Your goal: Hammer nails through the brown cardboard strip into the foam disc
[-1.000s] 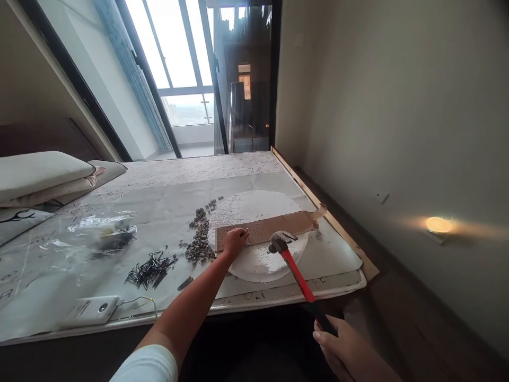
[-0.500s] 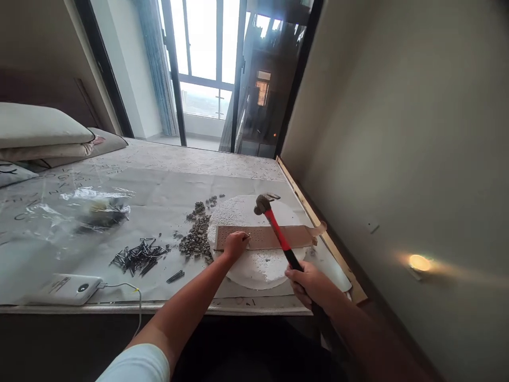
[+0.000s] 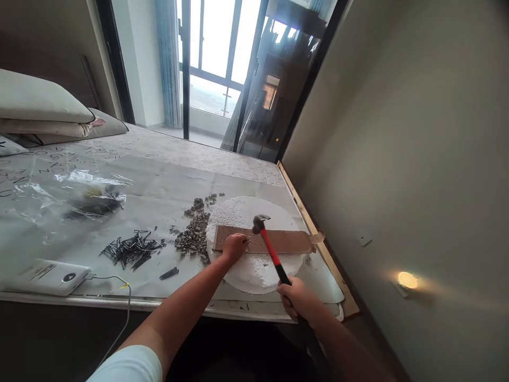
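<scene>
My right hand (image 3: 294,300) is wrapped around the black grip of a claw hammer (image 3: 271,246) with a red and black handle. The hammer's head is raised over a brown strip of board (image 3: 284,241) dotted with small holes at its left part. On that board my left hand (image 3: 234,248) is pinched closed, left of the hammer head; what its fingertips hold is too small to make out. Under the board is a round white foam slab (image 3: 254,276). A pile of dark nails (image 3: 131,249) and a small bundle of nails (image 3: 169,273) lie to the left.
Grey rubble (image 3: 193,233) is heaped along the slab's left edge. A clear plastic bag (image 3: 91,196) and a white power bank (image 3: 50,277) with a cable sit farther left. A wooden edge strip (image 3: 306,209) and the wall (image 3: 397,132) bound the right side.
The hammer and my right hand have shifted slightly left, the head a little lower and nearer my left hand. My left hand stays pinched on the board. The camera view has tilted a little.
</scene>
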A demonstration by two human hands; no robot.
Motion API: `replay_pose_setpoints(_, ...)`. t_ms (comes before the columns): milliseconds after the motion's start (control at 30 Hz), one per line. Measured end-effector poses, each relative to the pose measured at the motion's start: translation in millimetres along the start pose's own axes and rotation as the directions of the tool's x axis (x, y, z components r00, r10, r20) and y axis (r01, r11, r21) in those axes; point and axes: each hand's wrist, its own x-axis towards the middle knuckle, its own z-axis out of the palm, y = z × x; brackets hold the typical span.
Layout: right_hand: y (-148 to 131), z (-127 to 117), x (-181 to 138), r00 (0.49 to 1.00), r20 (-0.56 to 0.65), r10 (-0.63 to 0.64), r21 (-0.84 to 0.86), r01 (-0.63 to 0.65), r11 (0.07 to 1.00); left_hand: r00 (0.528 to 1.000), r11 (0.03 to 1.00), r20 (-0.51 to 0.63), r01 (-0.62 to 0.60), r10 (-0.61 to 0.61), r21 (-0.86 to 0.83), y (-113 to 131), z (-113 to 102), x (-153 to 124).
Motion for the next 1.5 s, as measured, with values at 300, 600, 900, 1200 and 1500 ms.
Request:
replay_pose_setpoints(300, -2, 3, -1, 0.999, 0.049, -0.018, -0.072, 0.021, 0.997, 1.000, 1.000, 0.021, 0.007, -0.007, 0.007, 6, -8, -3)
replay_pose_setpoints(600, 2, 4, 1, 0.999, 0.053, -0.010, -0.033, 0.012, 0.999, 1.000, 1.000, 0.012, 0.003, -0.003, 0.015, 2, -3, -2)
replay_pose_setpoints(900, -1, 4, 3, 0.999, 0.049, 0.009, -0.043, -0.007, 0.999, 1.000, 0.999, 0.027, 0.005, -0.006, 0.032, 4, -7, -2)
replay_pose_setpoints(1200, 1, 5, 3, 0.999, 0.046, -0.014, -0.007, 0.014, 1.000, 0.999, 0.999, 0.051, 0.002, -0.004, 0.039, 5, -8, -4)
replay_pose_setpoints(1500, 5, 1, 5, 0.997, 0.059, -0.057, 0.005, 0.056, 0.998, 0.999, 0.998, 0.031, -0.040, 0.042, -0.058, 2, -10, -1)
